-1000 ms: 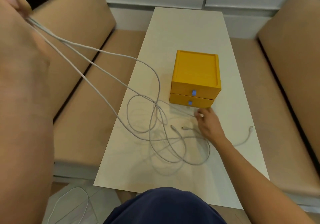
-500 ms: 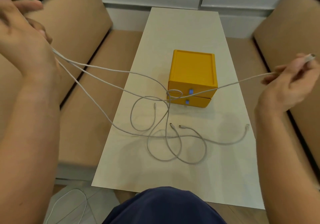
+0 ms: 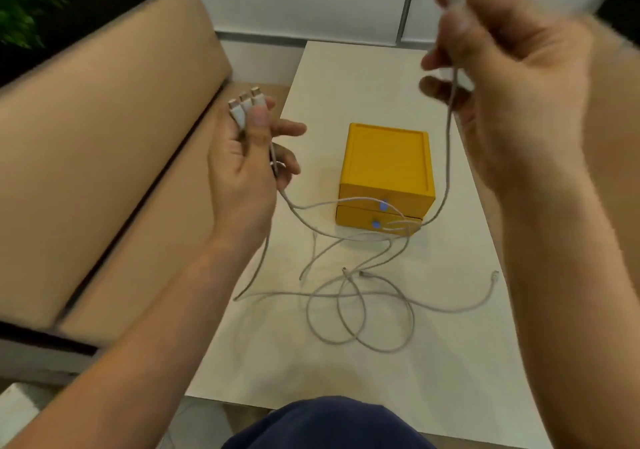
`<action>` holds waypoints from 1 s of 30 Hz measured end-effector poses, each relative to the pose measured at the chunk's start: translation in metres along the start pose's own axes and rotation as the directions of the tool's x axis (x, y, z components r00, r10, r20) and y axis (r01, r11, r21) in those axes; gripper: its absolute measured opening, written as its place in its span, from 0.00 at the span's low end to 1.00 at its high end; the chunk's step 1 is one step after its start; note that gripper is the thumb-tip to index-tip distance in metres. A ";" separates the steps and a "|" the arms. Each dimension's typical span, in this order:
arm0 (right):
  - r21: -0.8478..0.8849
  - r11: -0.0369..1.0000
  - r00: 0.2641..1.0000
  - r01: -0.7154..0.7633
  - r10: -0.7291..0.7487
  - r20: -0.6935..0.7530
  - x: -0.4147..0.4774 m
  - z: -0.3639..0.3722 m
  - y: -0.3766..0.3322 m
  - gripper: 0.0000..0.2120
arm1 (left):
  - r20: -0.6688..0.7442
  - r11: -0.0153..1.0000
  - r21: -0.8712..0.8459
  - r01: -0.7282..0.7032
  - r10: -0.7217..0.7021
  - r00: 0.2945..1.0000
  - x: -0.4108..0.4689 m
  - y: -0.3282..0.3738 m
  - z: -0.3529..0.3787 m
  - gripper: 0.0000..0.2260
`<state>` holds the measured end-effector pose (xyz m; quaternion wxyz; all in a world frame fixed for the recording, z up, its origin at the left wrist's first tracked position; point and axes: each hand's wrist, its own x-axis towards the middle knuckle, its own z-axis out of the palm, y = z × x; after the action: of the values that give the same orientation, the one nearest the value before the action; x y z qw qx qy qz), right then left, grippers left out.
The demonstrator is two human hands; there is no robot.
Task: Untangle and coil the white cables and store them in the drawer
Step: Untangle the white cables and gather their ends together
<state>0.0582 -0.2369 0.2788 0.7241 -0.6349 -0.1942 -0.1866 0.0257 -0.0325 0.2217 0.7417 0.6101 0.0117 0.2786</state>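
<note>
White cables (image 3: 360, 313) lie in tangled loops on the white table (image 3: 450, 362), in front of a yellow two-drawer box (image 3: 388, 161); both drawers are closed. My left hand (image 3: 249, 157) is raised left of the box and pinches three white plug ends under its thumb, their cords trailing down to the tangle. My right hand (image 3: 512, 77) is held high at the upper right, blurred, and grips one white cable end whose plug sticks up above the fingers. That cord hangs past the box's right side to the knot by the lower drawer (image 3: 377, 221).
Tan sofa cushions flank the table, one on the left (image 3: 104, 157) and one at the far right edge. A loose plug (image 3: 496, 277) lies near the table's right edge. My dark blue knee (image 3: 325, 424) is at the bottom. White cabinet fronts stand behind.
Both hands came in toward the middle and rose; the left now shows three plug ends. The right lifted its cable end from far right to above the box. The cords slackened.
</note>
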 end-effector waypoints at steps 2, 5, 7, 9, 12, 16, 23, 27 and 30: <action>-0.099 0.993 0.992 -0.065 0.075 0.098 -0.009 0.027 0.002 0.08 | 0.037 0.999 -0.026 0.046 -0.045 0.998 -0.015 -0.004 0.014 0.09; -0.108 0.986 0.981 -0.125 0.139 0.132 -0.037 0.058 0.031 0.05 | 0.028 0.985 -0.147 0.094 -0.090 0.996 -0.024 -0.006 0.022 0.09; -0.070 0.986 0.982 -0.152 0.159 0.106 -0.042 0.067 0.038 0.07 | 0.025 0.976 -0.191 0.102 -0.099 0.995 -0.028 -0.007 0.023 0.08; -0.045 0.985 0.983 -0.169 0.172 0.066 -0.047 0.075 0.039 0.08 | 0.022 0.971 -0.213 0.106 -0.103 0.994 -0.030 -0.004 0.021 0.09; 0.012 0.987 0.987 -0.161 0.161 0.003 -0.048 0.080 0.039 0.06 | 0.016 0.972 -0.213 0.095 -0.094 0.995 -0.030 0.001 0.020 0.10; 0.010 0.988 0.988 -0.154 0.154 -0.018 -0.050 0.088 0.041 0.05 | 0.033 0.969 -0.220 0.115 -0.111 0.993 -0.029 0.001 0.017 0.12; -0.134 0.980 0.988 -0.145 0.150 0.031 -0.047 0.087 0.047 0.11 | 0.007 0.961 -0.230 0.151 -0.153 0.988 -0.024 -0.008 0.015 0.14; -0.305 0.945 0.985 -0.116 0.148 0.084 -0.037 0.084 0.050 0.12 | 0.012 0.964 -0.189 0.187 -0.188 0.982 -0.018 -0.008 0.017 0.14; -0.337 0.935 0.988 -0.111 0.140 0.063 -0.031 0.083 0.051 0.11 | -0.011 0.964 -0.188 0.187 -0.192 0.981 -0.012 -0.007 0.020 0.12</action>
<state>0.0546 -0.1478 0.2298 0.6081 -0.7665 -0.1498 -0.1425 0.0253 -0.0565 0.2167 0.8185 0.5298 0.0547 0.2153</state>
